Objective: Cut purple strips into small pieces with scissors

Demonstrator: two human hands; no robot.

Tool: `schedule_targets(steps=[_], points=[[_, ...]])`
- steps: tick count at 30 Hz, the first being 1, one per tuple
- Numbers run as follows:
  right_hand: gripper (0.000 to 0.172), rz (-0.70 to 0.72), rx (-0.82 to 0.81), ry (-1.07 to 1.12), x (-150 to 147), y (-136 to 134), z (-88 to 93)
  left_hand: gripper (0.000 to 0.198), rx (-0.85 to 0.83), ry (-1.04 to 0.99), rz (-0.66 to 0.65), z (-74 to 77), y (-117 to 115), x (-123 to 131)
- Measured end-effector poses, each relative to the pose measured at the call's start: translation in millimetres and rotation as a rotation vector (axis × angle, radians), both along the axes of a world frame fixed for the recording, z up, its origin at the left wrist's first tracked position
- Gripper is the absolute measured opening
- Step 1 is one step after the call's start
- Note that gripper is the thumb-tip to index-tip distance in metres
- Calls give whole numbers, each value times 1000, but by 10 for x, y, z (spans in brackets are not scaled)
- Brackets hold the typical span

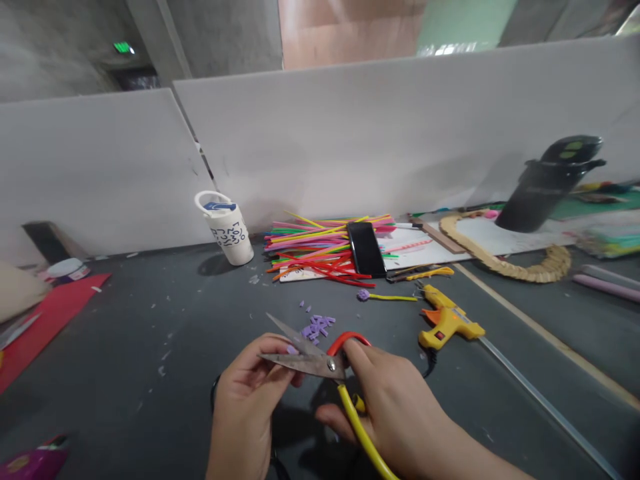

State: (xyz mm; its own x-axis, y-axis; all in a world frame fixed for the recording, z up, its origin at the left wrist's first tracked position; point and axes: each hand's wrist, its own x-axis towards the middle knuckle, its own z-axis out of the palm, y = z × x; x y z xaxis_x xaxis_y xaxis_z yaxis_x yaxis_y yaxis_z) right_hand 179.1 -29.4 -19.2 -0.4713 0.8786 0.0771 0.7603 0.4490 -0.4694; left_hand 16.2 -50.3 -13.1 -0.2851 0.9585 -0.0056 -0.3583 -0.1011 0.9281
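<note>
My right hand (400,393) grips a pair of scissors (307,364) with one red and one yellow handle. The blades are spread apart and point left, toward my left hand (247,397). The fingers of my left hand are pinched on a small purple strip (292,349), which shows between the blades; most of it is hidden. Just beyond the blades lies a small heap of cut purple pieces (319,327). Farther back, a purple ball-shaped flower head (363,295) sits at the end of a yellow stem (395,298).
A yellow glue gun (447,323) with a clear glue stick lies to the right. Behind are colorful pipe cleaners (315,247), a black phone (367,249), a white cup (230,233) and a black bottle (543,187). Red paper (60,317) lies at left; a white partition (350,147) stands behind.
</note>
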Motion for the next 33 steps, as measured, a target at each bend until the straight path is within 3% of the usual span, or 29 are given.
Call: schedule_targets(steps=[12, 33], points=[[44, -8, 104, -19, -2, 16, -55, 13, -132, 6, 119, 91, -12, 67], [45, -30, 149, -79, -20, -18, -107, 5, -77, 71, 125, 78, 0, 99]])
